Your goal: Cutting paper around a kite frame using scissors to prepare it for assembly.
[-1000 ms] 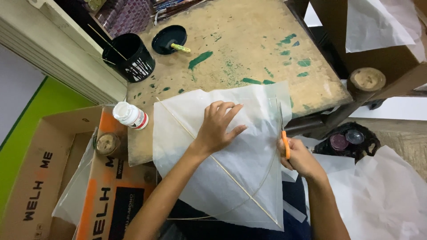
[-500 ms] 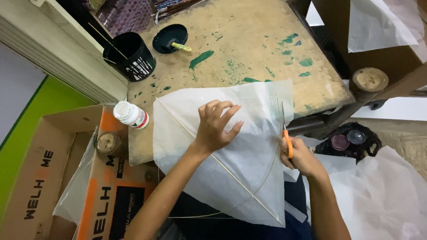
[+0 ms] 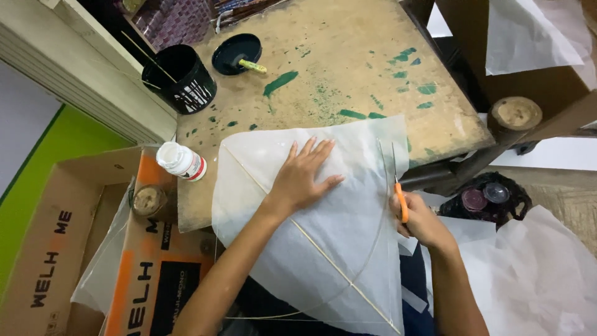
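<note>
1. Here our left hand point(image 3: 305, 177) lies spread flat on the white paper kite point(image 3: 311, 236) on the table point(image 3: 348, 68).
2. Our right hand point(image 3: 420, 218) grips orange-handled scissors point(image 3: 398, 186) at the kite's right edge.

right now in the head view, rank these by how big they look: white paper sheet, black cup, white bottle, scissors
1. white paper sheet, by far the largest
2. black cup
3. white bottle and scissors: the scissors look longer but thin and sit partly inside the right hand, so unsure
</note>
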